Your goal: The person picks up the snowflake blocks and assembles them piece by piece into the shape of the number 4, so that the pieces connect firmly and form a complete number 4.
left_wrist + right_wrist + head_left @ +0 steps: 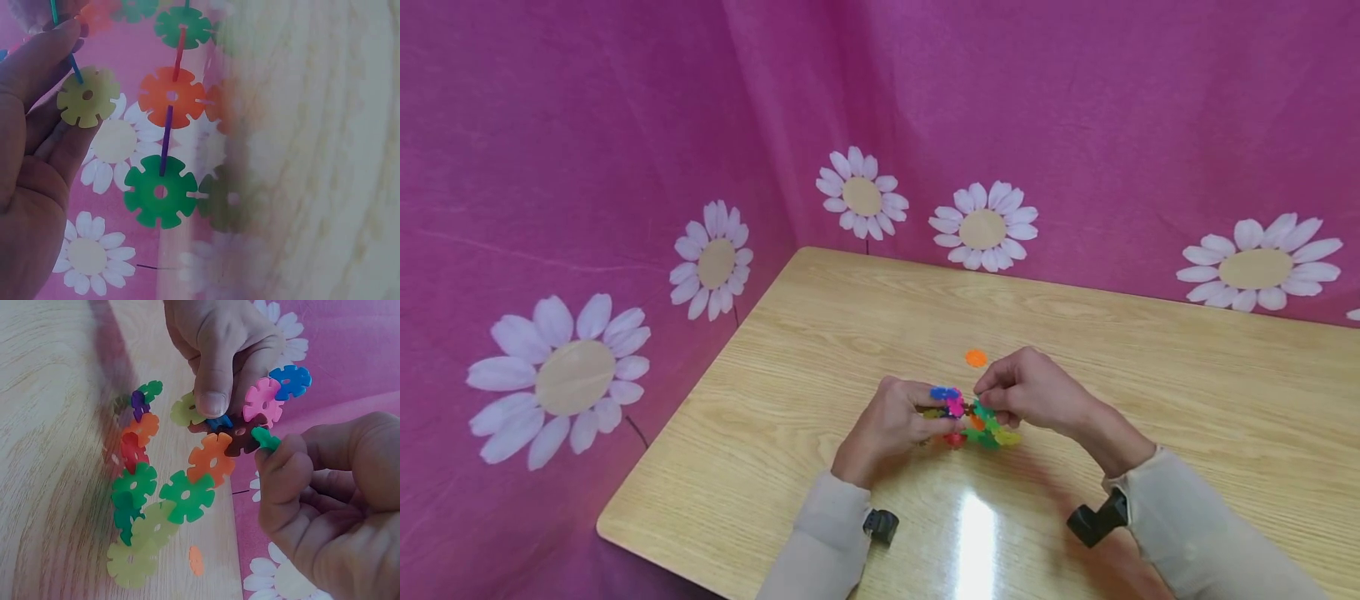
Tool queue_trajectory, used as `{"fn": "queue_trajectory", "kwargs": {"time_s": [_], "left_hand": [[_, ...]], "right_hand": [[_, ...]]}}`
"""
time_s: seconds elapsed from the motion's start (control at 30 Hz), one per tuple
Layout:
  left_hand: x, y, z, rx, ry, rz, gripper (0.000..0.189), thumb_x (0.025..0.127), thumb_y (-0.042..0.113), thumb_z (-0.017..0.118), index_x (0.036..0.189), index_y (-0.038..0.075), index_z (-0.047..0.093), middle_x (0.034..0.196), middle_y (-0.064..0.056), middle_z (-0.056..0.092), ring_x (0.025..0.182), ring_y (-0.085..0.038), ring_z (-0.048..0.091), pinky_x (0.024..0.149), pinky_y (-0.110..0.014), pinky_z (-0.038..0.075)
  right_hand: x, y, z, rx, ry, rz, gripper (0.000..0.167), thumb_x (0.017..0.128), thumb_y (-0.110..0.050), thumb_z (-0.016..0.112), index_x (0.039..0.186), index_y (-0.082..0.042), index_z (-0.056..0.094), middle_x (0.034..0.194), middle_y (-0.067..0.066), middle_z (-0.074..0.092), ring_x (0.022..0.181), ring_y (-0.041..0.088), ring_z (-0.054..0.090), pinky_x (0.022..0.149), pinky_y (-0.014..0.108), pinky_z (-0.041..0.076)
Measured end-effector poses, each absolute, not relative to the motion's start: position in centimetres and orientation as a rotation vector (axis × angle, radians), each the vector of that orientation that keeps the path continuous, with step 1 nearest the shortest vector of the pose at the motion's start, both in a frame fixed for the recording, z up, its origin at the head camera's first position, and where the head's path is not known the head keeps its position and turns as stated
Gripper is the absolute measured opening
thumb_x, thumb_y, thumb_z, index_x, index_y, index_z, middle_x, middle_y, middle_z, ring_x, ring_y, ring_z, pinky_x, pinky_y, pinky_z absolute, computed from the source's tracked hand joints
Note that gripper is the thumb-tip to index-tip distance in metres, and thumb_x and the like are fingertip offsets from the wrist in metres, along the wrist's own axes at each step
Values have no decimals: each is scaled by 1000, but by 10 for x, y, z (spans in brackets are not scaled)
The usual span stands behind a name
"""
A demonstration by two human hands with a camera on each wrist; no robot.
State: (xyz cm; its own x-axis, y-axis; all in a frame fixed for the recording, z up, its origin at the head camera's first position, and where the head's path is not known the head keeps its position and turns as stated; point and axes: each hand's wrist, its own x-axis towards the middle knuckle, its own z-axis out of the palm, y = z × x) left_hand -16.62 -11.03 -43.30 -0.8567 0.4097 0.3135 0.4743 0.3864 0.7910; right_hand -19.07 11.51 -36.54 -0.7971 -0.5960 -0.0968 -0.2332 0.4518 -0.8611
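Observation:
My left hand holds a chain of notched, flower-shaped plastic discs, its thumb on a small blue disc beside a brown disc. Thumb and fingertips of my right hand pinch a small green disc at the brown disc's edge; whether it is slotted in, I cannot tell. A pink disc and a blue one branch off the brown disc. From there the chain curves through an orange disc, green and yellow ones, then back along the tabletop. In the left wrist view, a green disc ends one stretch.
One loose orange disc lies on the wooden table beyond the hands. A pink cloth with white daisies hangs along the table's back and left edges. Light reflects off the tabletop near the front.

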Motion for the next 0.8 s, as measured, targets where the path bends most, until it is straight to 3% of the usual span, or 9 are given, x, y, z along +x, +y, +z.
{"fn": "queue_trajectory", "kwargs": {"time_s": [0.17,0.47,0.6,0.8], "left_hand": [[-167,-109,-432,-859,-2568,-1448,16,84,21,83,94,9,81,89,5,75,61,-1,55,51,-18,46],[-167,-109,-434,-821,-2598,-1423,17,83,23,83,95,11,82,82,8,74,53,-2,48,46,-18,38],[-166,-109,-432,-802,-2613,-1430,18,84,25,82,93,10,82,77,10,72,53,-2,48,45,-18,39],[-168,-110,-431,-805,-2616,-1424,18,85,22,82,95,7,81,84,6,74,54,-3,51,45,-19,43]], "right_hand": [[-191,115,-366,-695,2344,-1263,9,92,3,64,95,6,72,65,5,61,56,16,55,52,32,52],[-189,111,-369,-635,2358,-1291,11,91,6,61,94,7,71,67,6,62,57,16,55,52,32,52],[-188,109,-370,-589,2373,-1315,12,91,6,61,96,7,71,70,7,63,58,17,56,53,32,52],[-184,106,-369,-562,2436,-1304,12,92,4,61,97,7,72,73,7,66,59,17,57,54,32,52]]}}
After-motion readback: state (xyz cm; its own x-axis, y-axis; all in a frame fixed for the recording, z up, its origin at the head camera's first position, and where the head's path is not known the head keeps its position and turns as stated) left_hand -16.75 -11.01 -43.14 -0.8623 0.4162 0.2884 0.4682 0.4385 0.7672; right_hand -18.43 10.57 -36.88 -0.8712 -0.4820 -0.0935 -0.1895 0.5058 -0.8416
